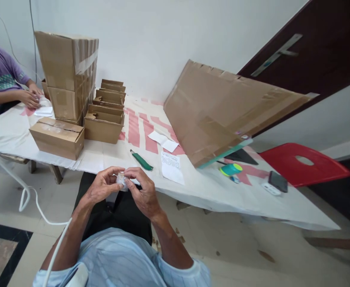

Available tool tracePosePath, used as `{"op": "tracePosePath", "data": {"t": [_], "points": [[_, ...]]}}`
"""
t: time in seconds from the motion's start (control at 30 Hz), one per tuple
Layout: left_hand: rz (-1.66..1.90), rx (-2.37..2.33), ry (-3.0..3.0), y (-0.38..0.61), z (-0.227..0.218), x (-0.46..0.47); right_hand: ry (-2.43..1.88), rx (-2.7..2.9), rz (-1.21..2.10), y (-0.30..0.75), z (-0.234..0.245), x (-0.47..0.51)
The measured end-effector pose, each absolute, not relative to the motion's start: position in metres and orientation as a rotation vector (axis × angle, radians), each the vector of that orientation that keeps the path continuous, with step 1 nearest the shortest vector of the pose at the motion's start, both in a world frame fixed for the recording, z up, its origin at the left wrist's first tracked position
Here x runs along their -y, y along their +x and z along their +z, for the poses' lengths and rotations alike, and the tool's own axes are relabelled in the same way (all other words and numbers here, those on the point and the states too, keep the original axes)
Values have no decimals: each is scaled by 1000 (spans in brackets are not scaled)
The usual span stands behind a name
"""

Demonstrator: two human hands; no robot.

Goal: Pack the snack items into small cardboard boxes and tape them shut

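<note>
My left hand [101,186] and my right hand [143,191] meet over my lap, just in front of the table's near edge. Both pinch a small whitish, crumpled object [122,180] between fingertips; I cannot make out what it is. A green-handled utility knife [141,160] lies on the white cloth just beyond my hands. A white paper slip with writing [171,167] lies to its right.
A closed cardboard box [57,137], rows of open small boxes [104,119] and a tall taped stack [70,71] stand at left. A large flattened carton [219,111] leans at right. Tape roll [230,169], phone [278,181], red stool [304,163]. Another person's hands [31,97] work at far left.
</note>
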State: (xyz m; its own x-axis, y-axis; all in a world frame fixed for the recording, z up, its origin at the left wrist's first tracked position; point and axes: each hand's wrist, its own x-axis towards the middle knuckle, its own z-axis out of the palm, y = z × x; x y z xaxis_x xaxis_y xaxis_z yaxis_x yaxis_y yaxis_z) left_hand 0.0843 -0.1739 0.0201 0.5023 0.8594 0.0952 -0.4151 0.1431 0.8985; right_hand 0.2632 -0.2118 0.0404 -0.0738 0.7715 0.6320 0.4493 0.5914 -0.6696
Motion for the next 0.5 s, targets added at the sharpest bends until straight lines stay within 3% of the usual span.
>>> {"op": "tracePosePath", "data": {"t": [0.27, 0.5], "points": [[979, -589, 1065, 87, 19, 173, -989, 1783, 213, 268, 42, 210], [1016, -573, 923, 89, 17, 171, -998, 1503, 438, 265, 41, 212]]}}
